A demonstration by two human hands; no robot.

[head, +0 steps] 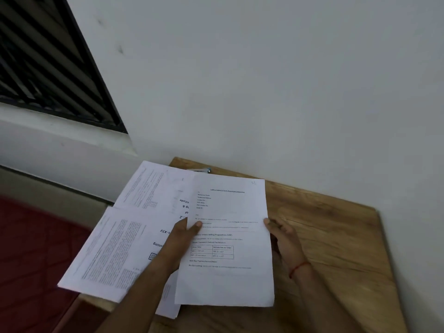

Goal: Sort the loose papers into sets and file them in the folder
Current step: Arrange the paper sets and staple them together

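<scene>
A printed letter sheet (pixel 228 280) with a small table on it is held upright-facing above the wooden table (pixel 336 236). My left hand (pixel 179 241) pinches its left edge, thumb on top. My right hand (pixel 284 236) grips its right edge, thumb on the front and fingers behind the page. To the left lie several loose printed papers (pixel 120 248), fanned out and hanging over the table's left edge. No folder is in view.
A stapler (pixel 200 169) peeks out behind the papers at the table's back edge. A white wall stands close behind and to the right. A barred window (pixel 48 68) is at upper left. A red mat (pixel 31 260) covers the floor on the left.
</scene>
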